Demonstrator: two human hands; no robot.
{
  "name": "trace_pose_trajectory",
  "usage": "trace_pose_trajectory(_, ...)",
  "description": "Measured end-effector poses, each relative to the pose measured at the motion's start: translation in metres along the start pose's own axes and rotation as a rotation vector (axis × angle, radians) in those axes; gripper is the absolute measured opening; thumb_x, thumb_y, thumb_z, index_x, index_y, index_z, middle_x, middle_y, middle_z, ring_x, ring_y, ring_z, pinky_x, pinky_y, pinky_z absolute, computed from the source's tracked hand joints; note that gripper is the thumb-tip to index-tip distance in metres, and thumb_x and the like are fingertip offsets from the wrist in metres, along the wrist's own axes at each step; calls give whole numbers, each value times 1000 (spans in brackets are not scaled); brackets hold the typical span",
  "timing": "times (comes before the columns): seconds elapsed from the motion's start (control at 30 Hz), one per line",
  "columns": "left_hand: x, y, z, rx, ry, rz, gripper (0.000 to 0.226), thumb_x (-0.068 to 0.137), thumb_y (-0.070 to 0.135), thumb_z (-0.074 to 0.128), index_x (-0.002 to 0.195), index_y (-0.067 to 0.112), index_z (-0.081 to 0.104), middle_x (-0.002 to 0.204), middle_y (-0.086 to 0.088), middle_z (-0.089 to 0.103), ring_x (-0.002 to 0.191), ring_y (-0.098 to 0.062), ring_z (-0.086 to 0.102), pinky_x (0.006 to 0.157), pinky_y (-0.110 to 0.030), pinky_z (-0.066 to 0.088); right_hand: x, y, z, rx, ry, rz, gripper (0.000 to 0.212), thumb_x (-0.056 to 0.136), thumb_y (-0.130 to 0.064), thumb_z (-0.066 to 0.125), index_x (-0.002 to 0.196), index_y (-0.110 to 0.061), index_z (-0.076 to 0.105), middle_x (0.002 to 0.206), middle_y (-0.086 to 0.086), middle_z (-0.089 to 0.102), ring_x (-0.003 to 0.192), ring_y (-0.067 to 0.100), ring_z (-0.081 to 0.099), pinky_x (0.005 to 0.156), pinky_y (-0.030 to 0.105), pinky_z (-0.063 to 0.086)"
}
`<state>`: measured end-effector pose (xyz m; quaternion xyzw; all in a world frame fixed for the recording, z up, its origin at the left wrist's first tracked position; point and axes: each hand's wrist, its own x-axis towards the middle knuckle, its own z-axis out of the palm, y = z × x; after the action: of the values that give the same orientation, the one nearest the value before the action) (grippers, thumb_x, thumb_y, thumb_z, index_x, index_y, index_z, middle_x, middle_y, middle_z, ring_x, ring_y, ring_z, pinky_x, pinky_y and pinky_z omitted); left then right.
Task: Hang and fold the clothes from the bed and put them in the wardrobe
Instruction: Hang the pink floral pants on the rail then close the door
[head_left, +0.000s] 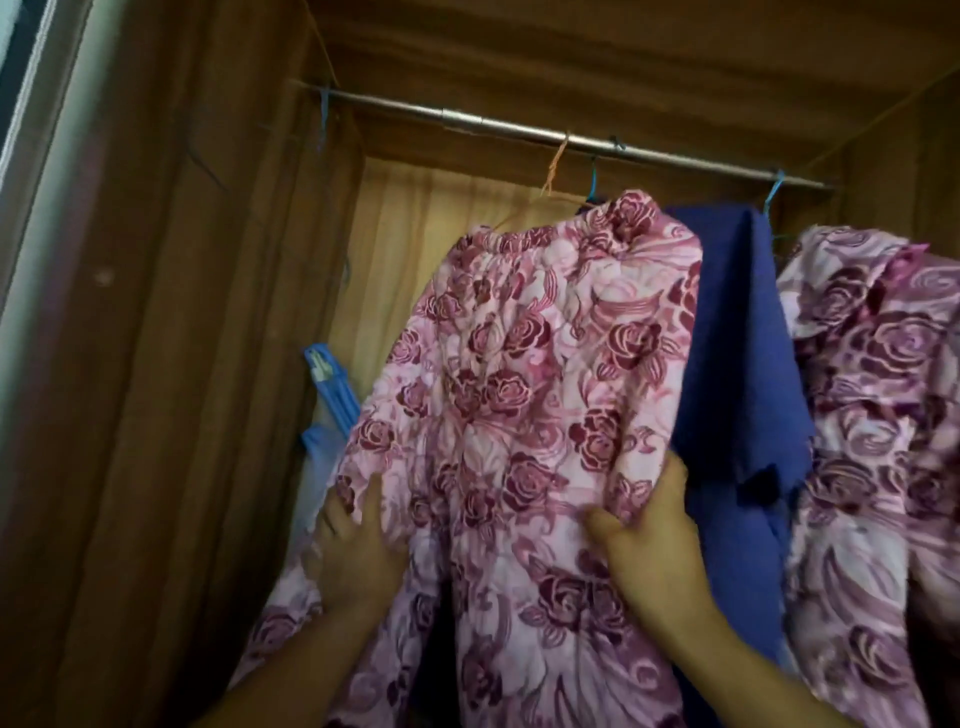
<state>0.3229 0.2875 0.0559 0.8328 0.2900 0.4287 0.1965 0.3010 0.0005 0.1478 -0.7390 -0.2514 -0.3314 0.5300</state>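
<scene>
A pink quilted garment with a dark red rose print hangs on an orange hanger from the metal rail inside the wooden wardrobe. My left hand lies against the garment's lower left side, fingers spread on the cloth. At the lower right edge, my right hand grips a fold of the fabric, thumb in front. Behind it hangs a blue garment on a blue hanger.
A second rose-print quilted garment hangs at the far right on a blue hanger. Blue plastic hangers lean at the wardrobe's left back. A beige curtain-like back panel shows behind the rail's left part.
</scene>
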Motion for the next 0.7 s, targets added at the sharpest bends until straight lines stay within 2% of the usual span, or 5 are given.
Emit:
trace_pose_trajectory(0.2, -63, -45, 17, -56, -245, -205, 106, 85, 59, 63, 158, 36, -10, 152, -20, 34, 135, -40, 39, 106, -52, 39, -83, 69, 22, -76, -122, 198, 76, 83, -26, 75, 136, -41, 23, 100, -8, 65, 80, 23, 62, 72, 32, 46)
trace_pose_trajectory(0.4, -110, -55, 32, -435, -564, -88, 53, 97, 26, 59, 148, 21, 46, 141, -7, 56, 127, -30, 54, 108, -35, 42, -156, 135, 23, -254, -420, 317, 83, 84, -55, 68, 145, -44, 14, 121, -15, 56, 109, 21, 64, 83, 31, 47)
trace_pose_trajectory(0.47, -116, -34, 34, -646, -667, -131, 34, 94, 27, 66, 128, 23, 67, 123, -4, 69, 119, -30, 62, 100, -37, 50, -155, 147, 23, -297, -470, 352, 77, 87, -57, 65, 149, -34, 27, 112, -12, 60, 97, 16, 64, 77, 27, 46)
trace_pose_trajectory(0.57, -109, 12, 37, -970, -827, -139, 26, 82, 15, 73, 108, 21, 77, 105, -9, 77, 97, -28, 73, 81, -36, 59, -124, 153, 31, -313, -369, 343, 58, 89, -50, 67, 135, -22, 46, 85, -11, 58, 69, 9, 55, 59, 26, 41)
trace_pose_trajectory(0.7, -90, 51, 43, -1130, -801, 37, 59, 81, 14, 73, 137, 22, 58, 129, -5, 68, 115, -20, 67, 96, -36, 55, -72, 151, 47, -190, -86, 317, 41, 93, -31, 67, 122, -7, 51, 107, 14, 69, 92, 35, 66, 72, 32, 45)
